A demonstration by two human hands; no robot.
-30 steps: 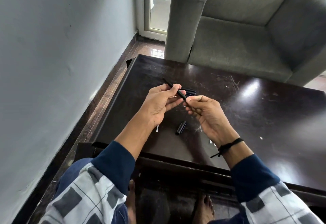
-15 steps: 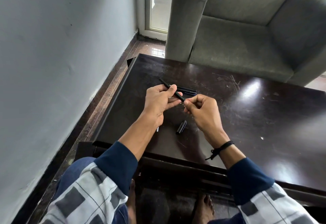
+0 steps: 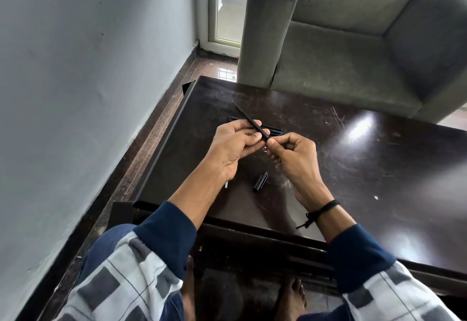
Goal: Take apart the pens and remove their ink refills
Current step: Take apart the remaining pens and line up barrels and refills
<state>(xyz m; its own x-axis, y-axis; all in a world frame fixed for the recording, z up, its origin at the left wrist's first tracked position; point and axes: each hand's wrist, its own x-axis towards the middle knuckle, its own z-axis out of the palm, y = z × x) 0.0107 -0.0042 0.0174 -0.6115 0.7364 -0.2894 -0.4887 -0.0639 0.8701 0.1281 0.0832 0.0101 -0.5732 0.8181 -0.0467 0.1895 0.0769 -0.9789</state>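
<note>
Pen (image 3: 249, 121) held mid-frame — both hands.
L hand (image 3: 232, 148) fingers grip barrel; R hand (image 3: 293, 159) fingers pinch its lower end. Loose cap (image 3: 260, 181) on surface (image 3: 353, 156) just below.

Both forearms were stretched forward. The left hand (image 3: 232, 148) gripped a pen (image 3: 249, 121) between thumb and fingers; the right hand (image 3: 294, 159) pinched its near end.
</note>
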